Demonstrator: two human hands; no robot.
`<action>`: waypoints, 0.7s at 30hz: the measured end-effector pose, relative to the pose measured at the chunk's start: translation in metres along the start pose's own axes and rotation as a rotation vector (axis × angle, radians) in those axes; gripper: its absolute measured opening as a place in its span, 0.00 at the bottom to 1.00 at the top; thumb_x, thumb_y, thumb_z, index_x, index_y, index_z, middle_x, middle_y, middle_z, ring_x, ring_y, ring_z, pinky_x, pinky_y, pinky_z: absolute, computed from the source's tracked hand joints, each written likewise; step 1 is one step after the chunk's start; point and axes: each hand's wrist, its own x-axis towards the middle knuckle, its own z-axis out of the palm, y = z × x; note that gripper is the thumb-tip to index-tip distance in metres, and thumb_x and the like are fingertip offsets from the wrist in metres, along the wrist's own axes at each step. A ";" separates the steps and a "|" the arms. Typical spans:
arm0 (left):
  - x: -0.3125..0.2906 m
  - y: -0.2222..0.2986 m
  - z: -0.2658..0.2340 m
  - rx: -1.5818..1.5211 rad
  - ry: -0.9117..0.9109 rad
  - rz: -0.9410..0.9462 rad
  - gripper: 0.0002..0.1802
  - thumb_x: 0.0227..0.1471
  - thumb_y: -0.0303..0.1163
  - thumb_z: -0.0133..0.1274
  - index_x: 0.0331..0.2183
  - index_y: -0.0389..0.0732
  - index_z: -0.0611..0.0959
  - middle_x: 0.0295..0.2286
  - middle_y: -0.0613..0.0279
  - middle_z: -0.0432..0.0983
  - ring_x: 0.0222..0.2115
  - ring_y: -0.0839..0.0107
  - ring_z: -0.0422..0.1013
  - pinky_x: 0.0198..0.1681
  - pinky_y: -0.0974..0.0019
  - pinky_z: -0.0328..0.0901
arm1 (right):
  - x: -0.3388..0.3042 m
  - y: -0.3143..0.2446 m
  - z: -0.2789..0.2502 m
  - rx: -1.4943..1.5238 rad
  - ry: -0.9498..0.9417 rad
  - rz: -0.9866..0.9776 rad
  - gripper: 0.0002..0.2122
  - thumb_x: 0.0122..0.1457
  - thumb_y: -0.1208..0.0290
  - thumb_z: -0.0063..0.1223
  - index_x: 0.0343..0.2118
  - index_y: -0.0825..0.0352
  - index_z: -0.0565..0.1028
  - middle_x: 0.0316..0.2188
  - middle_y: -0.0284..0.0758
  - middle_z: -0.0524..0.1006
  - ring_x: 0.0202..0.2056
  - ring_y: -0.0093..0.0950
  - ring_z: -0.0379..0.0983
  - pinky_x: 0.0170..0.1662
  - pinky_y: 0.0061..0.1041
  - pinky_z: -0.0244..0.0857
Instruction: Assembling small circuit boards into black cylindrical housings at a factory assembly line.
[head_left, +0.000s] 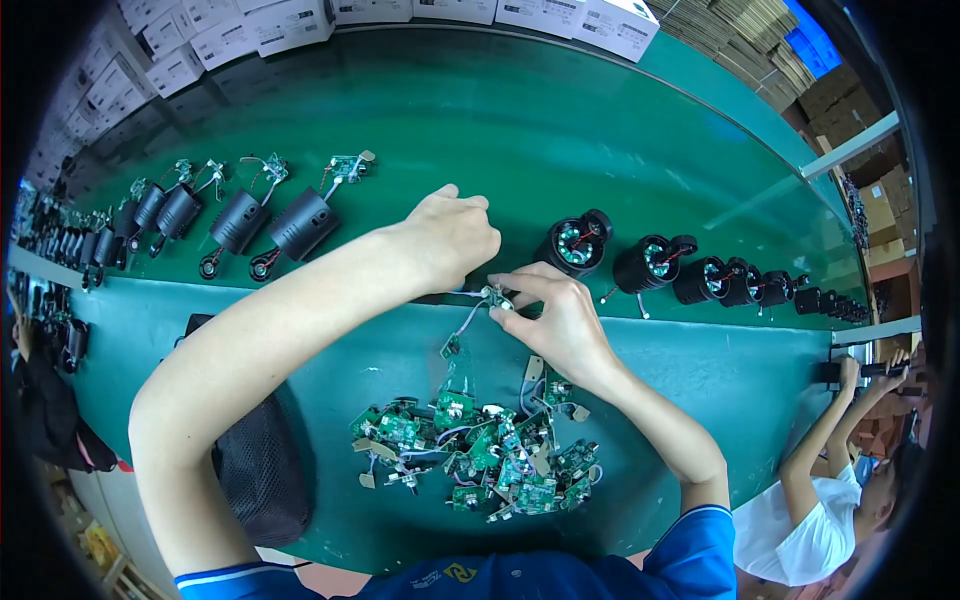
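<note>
Near the middle of the bench my right hand point(556, 308) pinches a small circuit board point(493, 297) between thumb and fingertips. Thin wires run from it, one toward my left hand and one down to a smaller green board point(451, 346). Just above and to the left, my left hand point(452, 238) is closed with its back up. Whatever it grips is hidden beneath it; only a dark edge shows below the wrist. Closer to me lies a loose heap of green circuit boards point(480, 450) with wires and metal parts.
Black cylinders with wired boards point(305, 222) line the bench at left. Open-ended black cylinders point(645, 265) continue the row at right. A black mesh bag point(262, 470) sits under my left arm. White boxes point(615, 28) stand along the far edge. A co-worker point(810, 520) works at right.
</note>
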 end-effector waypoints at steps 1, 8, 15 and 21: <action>0.000 0.001 0.001 0.004 -0.002 0.002 0.07 0.43 0.27 0.57 0.28 0.40 0.86 0.23 0.59 0.78 0.32 0.68 0.68 0.41 0.64 0.60 | -0.001 0.001 0.000 0.003 0.005 0.000 0.13 0.48 0.79 0.59 0.39 0.73 0.80 0.35 0.35 0.77 0.26 0.23 0.74 0.29 0.20 0.67; -0.026 -0.001 0.034 -0.117 0.380 -0.043 0.07 0.42 0.28 0.58 0.29 0.43 0.86 0.22 0.62 0.78 0.30 0.69 0.65 0.40 0.64 0.58 | -0.009 -0.003 -0.001 0.036 0.008 -0.031 0.13 0.52 0.78 0.56 0.41 0.75 0.78 0.35 0.40 0.78 0.23 0.27 0.75 0.25 0.22 0.67; -0.031 0.008 0.054 -0.164 0.838 -0.185 0.09 0.43 0.29 0.58 0.31 0.43 0.86 0.21 0.67 0.77 0.29 0.70 0.62 0.41 0.65 0.55 | 0.004 -0.021 -0.010 -0.084 -0.016 0.133 0.14 0.56 0.75 0.52 0.43 0.77 0.75 0.24 0.40 0.78 0.18 0.29 0.76 0.20 0.23 0.64; -0.033 0.017 0.055 -0.345 0.931 -0.174 0.08 0.43 0.30 0.58 0.30 0.45 0.87 0.21 0.69 0.78 0.29 0.70 0.61 0.41 0.66 0.54 | 0.012 -0.027 -0.008 -0.477 -0.011 0.022 0.14 0.58 0.74 0.50 0.45 0.77 0.75 0.18 0.37 0.77 0.16 0.28 0.75 0.19 0.22 0.62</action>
